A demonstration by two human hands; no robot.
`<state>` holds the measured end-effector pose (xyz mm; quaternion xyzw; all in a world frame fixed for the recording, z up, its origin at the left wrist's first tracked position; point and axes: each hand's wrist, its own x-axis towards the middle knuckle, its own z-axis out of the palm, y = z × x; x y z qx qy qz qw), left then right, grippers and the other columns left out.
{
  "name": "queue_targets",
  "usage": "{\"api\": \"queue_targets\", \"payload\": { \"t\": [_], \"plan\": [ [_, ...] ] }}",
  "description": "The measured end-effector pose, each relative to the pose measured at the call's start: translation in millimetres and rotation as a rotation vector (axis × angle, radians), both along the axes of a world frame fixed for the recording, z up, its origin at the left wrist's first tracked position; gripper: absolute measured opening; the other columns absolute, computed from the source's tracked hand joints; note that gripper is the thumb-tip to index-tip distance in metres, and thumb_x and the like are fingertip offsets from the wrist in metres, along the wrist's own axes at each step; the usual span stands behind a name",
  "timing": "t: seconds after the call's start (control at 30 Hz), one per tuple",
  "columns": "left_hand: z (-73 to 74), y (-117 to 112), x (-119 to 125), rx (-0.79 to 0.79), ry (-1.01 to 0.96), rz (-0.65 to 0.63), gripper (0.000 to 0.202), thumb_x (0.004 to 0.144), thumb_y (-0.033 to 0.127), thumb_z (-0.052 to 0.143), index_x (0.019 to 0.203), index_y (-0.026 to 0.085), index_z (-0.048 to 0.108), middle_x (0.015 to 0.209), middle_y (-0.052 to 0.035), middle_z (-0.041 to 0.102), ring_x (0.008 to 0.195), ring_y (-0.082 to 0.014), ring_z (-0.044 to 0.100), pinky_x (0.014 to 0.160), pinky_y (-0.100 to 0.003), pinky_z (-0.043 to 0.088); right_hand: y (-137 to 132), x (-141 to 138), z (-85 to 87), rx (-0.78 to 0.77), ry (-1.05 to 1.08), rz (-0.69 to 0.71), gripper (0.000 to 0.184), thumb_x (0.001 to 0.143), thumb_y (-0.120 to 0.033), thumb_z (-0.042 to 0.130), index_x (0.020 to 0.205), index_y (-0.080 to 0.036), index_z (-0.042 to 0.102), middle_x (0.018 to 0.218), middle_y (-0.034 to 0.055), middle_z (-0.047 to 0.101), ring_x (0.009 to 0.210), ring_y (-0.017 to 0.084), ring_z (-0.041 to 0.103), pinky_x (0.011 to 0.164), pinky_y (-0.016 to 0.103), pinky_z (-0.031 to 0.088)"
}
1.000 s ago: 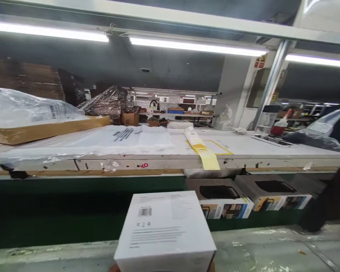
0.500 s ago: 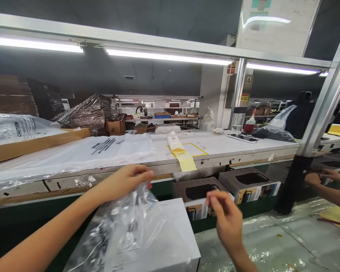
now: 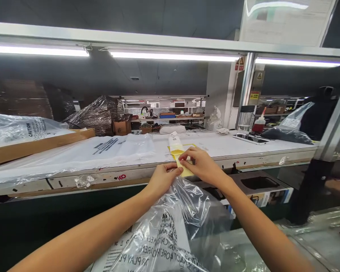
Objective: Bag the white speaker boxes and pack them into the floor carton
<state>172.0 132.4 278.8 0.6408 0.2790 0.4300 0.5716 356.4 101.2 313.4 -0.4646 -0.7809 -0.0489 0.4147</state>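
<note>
My left hand [image 3: 166, 178] is closed in a pinch on the gathered top of a clear plastic bag [image 3: 198, 211]. Black warning print runs across the bag, and a white box [image 3: 121, 245] shows through it below. My right hand [image 3: 201, 164] meets the left at the bench edge, its thumb and forefinger pinching a yellow sticker strip [image 3: 187, 173]. That strip hangs from a white, yellow-lined roll or folded stack of stickers [image 3: 175, 141] on the bench. My fingers partly cover the strip.
Flat printed plastic bags [image 3: 113, 149] lie left on the white bench, beside a cardboard tray [image 3: 45, 147]. A phone-like device [image 3: 251, 139] and a red-liquid bottle [image 3: 259, 124] stand right. Printed boxes [image 3: 260, 185] sit below. A metal post [image 3: 338, 121] rises right; a co-worker's blurred hand [image 3: 338, 186] is beyond.
My right hand has moved left and up onto the yellow strip. My left hand has moved right, bringing the bag's top beside it. The view has shifted slightly.
</note>
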Motion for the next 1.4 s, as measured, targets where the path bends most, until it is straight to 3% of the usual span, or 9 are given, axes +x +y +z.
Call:
{"api": "queue_targets", "payload": {
  "t": [0.27, 0.43, 0.57, 0.87, 1.0, 1.13, 1.2, 1.3, 1.4],
  "plan": [
    [-3.2, -7.4, -1.9, -0.062, -0.075, -0.038, 0.055, 0.066, 0.037, 0.097, 0.113, 0.014, 0.081, 0.082, -0.0044, 0.08, 0.073, -0.0169, 0.067, 0.069, -0.027, 0.048, -9.5, 1.3, 23.2, -0.066, -0.118, 0.051, 0.014, 0.093, -0.01, 0.074, 0.092, -0.022, 0.082, 0.096, 0.0032, 0.078, 0.085, 0.019, 0.067, 0.08, 0.034, 0.051],
    [0.0, -4.2, -3.9, 0.033, -0.027, -0.017, 0.04, 0.077, 0.032, 0.087, 0.112, 0.013, 0.081, 0.096, -0.0075, 0.082, 0.084, -0.0185, 0.068, 0.078, -0.029, 0.049, -7.6, -2.7, 16.8, 0.016, -0.156, 0.021, 0.014, 0.095, -0.008, 0.073, 0.092, -0.02, 0.079, 0.096, 0.0042, 0.078, 0.093, 0.021, 0.07, 0.083, 0.034, 0.05],
    [-0.8, -1.0, -7.2, 0.126, 0.049, -0.018, 0.033, 0.086, 0.032, 0.077, 0.113, 0.013, 0.081, 0.092, -0.0063, 0.078, 0.076, -0.0164, 0.062, 0.072, -0.029, 0.045, -9.0, -3.0, 10.2, 0.101, -0.213, -0.045, 0.013, 0.095, -0.01, 0.073, 0.089, -0.021, 0.076, 0.093, 0.0043, 0.076, 0.09, 0.022, 0.069, 0.088, 0.038, 0.049],
    [4.9, -1.8, -8.2, 0.1, 0.08, -0.052, 0.031, 0.092, 0.026, 0.072, 0.117, 0.013, 0.082, 0.101, -0.0103, 0.08, 0.084, -0.0186, 0.066, 0.074, -0.03, 0.049, -16.4, -1.3, 0.4, 0.134, -0.204, -0.044, 0.009, 0.095, -0.017, 0.067, 0.088, -0.021, 0.071, 0.09, 0.0055, 0.072, 0.083, 0.021, 0.065, 0.08, 0.037, 0.05],
    [28.9, -24.4, -44.8, 0.122, 0.307, -0.08, 0.04, 0.09, 0.026, 0.078, 0.127, 0.01, 0.078, 0.115, -0.0114, 0.082, 0.097, -0.021, 0.073, 0.088, -0.031, 0.053, -36.2, 2.4, -0.5, -0.018, 0.037, 0.006, 0.008, 0.094, -0.027, 0.069, 0.091, -0.022, 0.074, 0.087, 0.0039, 0.075, 0.08, 0.02, 0.067, 0.071, 0.034, 0.05],
    [41.1, -80.9, -132.7, 0.306, 0.476, -0.074, 0.02, 0.098, 0.032, 0.073, 0.11, 0.02, 0.084, 0.111, 0.0005, 0.084, 0.104, -0.0197, 0.075, 0.093, -0.026, 0.051, -61.8, -5.2, 0.0, -0.131, 0.158, 0.082, 0.024, 0.096, -0.046, 0.073, 0.092, -0.022, 0.078, 0.084, 0.0042, 0.076, 0.075, 0.02, 0.066, 0.063, 0.032, 0.047],
    [28.3, -114.7, -179.7, 0.259, 0.529, -0.232, 0.012, 0.095, 0.033, 0.079, 0.098, 0.026, 0.087, 0.091, 0.0023, 0.086, 0.085, -0.0199, 0.079, 0.082, -0.026, 0.055, -73.4, -16.3, 0.6, -0.198, 0.151, 0.133, 0.028, 0.097, -0.049, 0.073, 0.09, -0.022, 0.077, 0.08, 0.0035, 0.074, 0.069, 0.017, 0.062, 0.056, 0.029, 0.042],
    [-18.4, -154.8, -231.7, 0.099, 0.528, -0.456, 0.013, 0.091, 0.034, 0.084, 0.102, 0.03, 0.091, 0.081, -0.0033, 0.086, 0.073, -0.0254, 0.081, 0.075, -0.032, 0.059, -86.0, -42.4, -0.7, -0.312, 0.124, 0.201, 0.026, 0.099, -0.046, 0.071, 0.089, -0.023, 0.076, 0.076, 0.0018, 0.071, 0.065, 0.016, 0.058, 0.051, 0.028, 0.039],
    [-79.3, -172.9, -254.2, 0.05, 0.563, -0.311, 0.016, 0.089, 0.045, 0.086, 0.097, 0.032, 0.091, 0.079, -0.0039, 0.086, 0.08, -0.0266, 0.079, 0.087, -0.034, 0.057, -90.0, -76.3, -7.5, -0.48, 0.062, 0.315, 0.02, 0.101, -0.04, 0.067, 0.093, -0.025, 0.076, 0.082, 0.0001, 0.073, 0.07, 0.016, 0.06, 0.059, 0.029, 0.047]
  ]
}}
